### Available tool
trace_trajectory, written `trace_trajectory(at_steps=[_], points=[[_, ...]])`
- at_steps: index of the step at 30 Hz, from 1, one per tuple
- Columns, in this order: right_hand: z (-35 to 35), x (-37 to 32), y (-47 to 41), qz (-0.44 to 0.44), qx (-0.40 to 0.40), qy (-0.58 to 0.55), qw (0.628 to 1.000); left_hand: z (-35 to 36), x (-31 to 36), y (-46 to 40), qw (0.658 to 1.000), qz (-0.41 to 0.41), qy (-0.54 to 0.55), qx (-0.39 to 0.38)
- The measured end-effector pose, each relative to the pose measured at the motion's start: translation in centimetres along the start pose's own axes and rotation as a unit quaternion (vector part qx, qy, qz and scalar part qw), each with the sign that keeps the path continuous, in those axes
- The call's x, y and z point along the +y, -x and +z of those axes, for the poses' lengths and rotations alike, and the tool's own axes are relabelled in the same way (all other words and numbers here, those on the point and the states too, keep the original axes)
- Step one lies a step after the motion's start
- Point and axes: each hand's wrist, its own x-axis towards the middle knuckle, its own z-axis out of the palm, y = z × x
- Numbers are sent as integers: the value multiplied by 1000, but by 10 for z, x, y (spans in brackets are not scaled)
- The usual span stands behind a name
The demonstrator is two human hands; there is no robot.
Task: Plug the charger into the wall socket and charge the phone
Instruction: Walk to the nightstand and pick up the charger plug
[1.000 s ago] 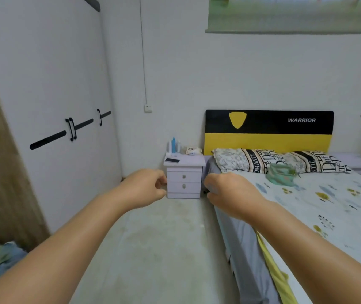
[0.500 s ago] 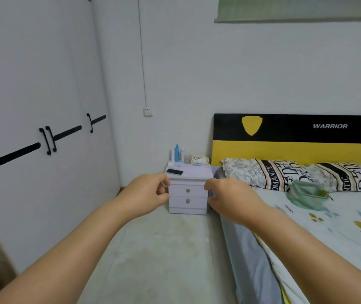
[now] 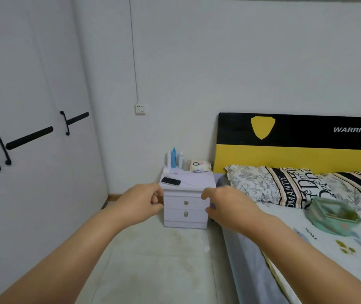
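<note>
A dark phone (image 3: 170,181) lies flat on the left part of a white nightstand (image 3: 187,213) against the far wall. A white charger (image 3: 166,171) with a thin white cable sits behind the phone. The white wall socket (image 3: 140,108) is on the wall above and left of the nightstand. My left hand (image 3: 141,201) hovers in front of the nightstand's left edge, fingers loosely curled, holding nothing. My right hand (image 3: 225,206) hovers at its right edge, fingers spread, empty. Both hands are well short of the phone.
Several bottles (image 3: 174,157) and a tissue pack (image 3: 200,166) stand at the nightstand's back. A bed (image 3: 328,255) with pillows and a green pouch (image 3: 333,217) fills the right. A white wardrobe (image 3: 32,150) lines the left. Bare floor (image 3: 153,260) lies between them.
The view has come closer to the nightstand and shifted left. Both hands stay raised in front of me, and the right fingers have spread apart.
</note>
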Motion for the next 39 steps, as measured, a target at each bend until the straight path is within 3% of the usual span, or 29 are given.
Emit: trace_trajectory(at_steps=[10,25,39], points=[[22,63,-141,38,-12,-16,999,21,-39,-172,998,23,-29,-52],[78,215,-352,16,-89,20,996,73,-49,-411,995,-58,10,-78],[137,237,-545,21,-129,-3,991,79,-162,-569,990,-104,-1,-90]])
